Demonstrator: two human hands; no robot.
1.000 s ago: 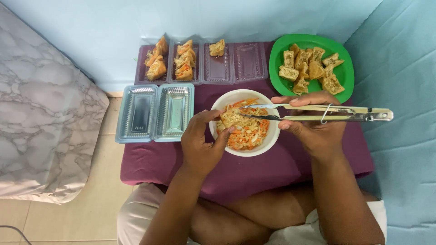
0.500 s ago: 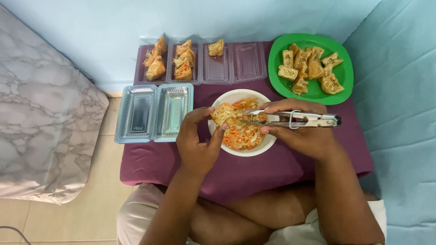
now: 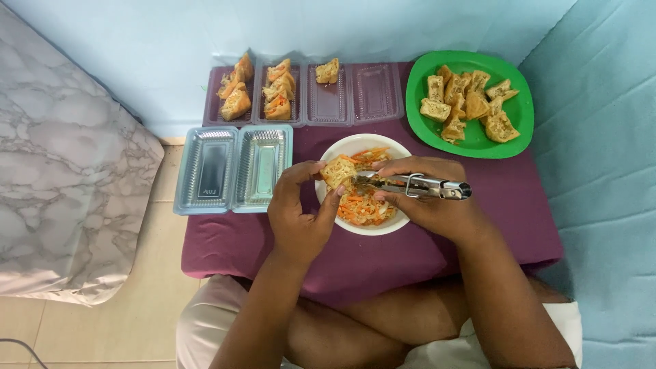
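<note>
while my left hand (image 3: 298, 208) grips a golden fried tofu pocket (image 3: 338, 171) between thumb and fingertips over the round white bowl (image 3: 342, 145) of shredded orange carrot filling (image 3: 365, 208), my right hand (image 3: 434, 205) is clenched around slim metal tongs (image 3: 410, 185), whose tips touch the pocket. beyond, a round green plastic plate (image 3: 523, 113) holds more fried tofu, and clear plastic trays (image 3: 355, 96) hold filled pieces on the purple cloth (image 3: 232, 239).

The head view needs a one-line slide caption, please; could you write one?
Left hand holds a fried tofu piece over a white bowl of shredded vegetables while right hand grips metal tongs.
</note>
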